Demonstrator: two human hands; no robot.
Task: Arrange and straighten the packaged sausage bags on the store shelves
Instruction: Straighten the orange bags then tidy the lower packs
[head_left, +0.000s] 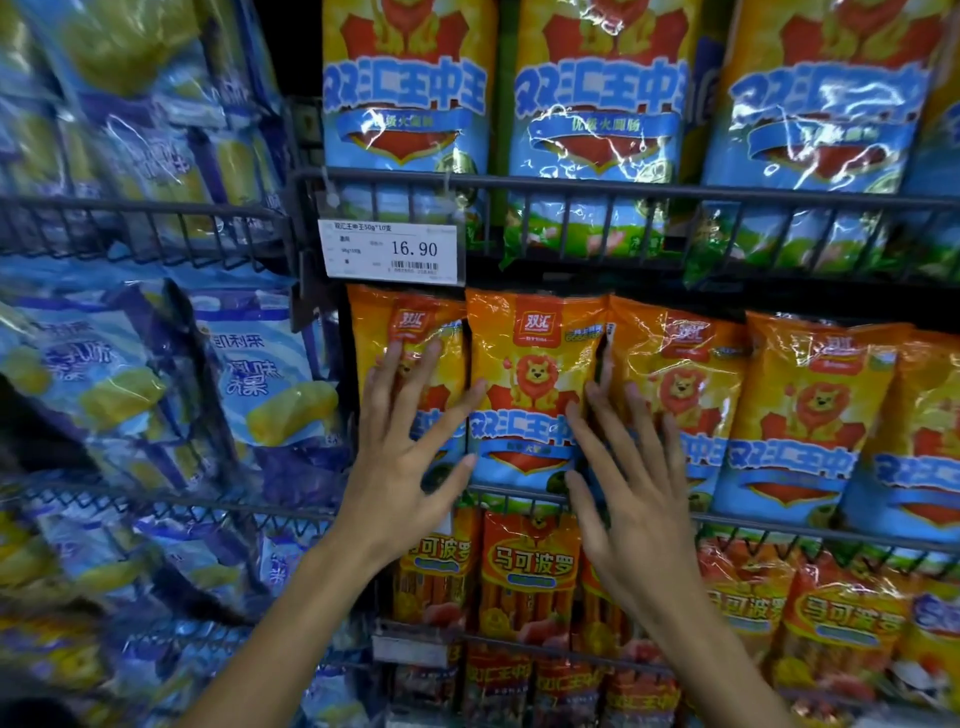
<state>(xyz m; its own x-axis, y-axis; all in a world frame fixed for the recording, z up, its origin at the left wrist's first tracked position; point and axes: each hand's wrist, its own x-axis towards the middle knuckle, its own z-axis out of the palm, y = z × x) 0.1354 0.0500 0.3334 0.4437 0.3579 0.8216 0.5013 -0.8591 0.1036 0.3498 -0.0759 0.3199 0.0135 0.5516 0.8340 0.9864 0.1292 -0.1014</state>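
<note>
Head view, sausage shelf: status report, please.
Left hand and right hand open, fingers spread, flanking the orange lion bag on the middle shelf. Bag upright behind the wire rail. Nothing blocking.

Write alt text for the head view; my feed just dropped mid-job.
Two open hands, left hand and right hand, flank an orange lion-print sausage bag on the middle wire shelf, fingers spread flat against the neighbouring bags. More sausage bags fill the shelves above and below; a price tag reads 16.90.
</note>
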